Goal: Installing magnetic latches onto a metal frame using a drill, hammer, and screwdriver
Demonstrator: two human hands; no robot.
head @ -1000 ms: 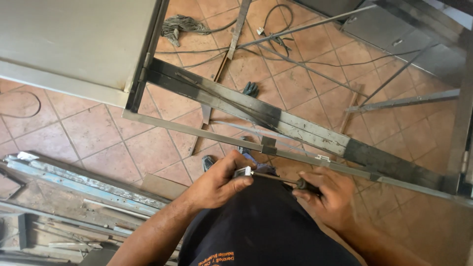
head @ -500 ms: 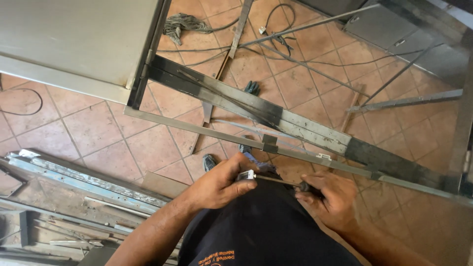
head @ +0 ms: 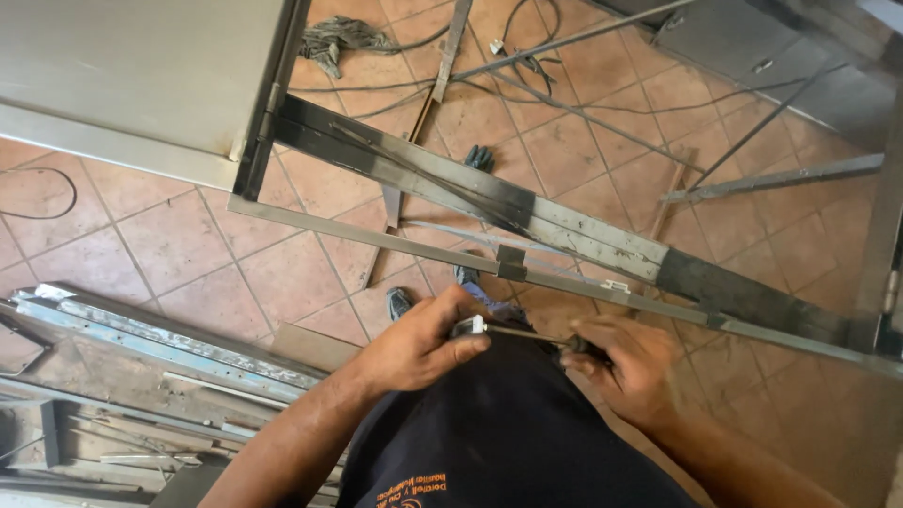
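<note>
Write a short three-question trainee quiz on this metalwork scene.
1. True or false: the left hand pinches a small metal piece at the tip of a thin tool.
2. What does the right hand grip? A) the tool's dark handle B) a hammer C) a cloth
3. What covers the floor?

Key: 1 true. 2 A. 3 reddish-brown tiles.
</note>
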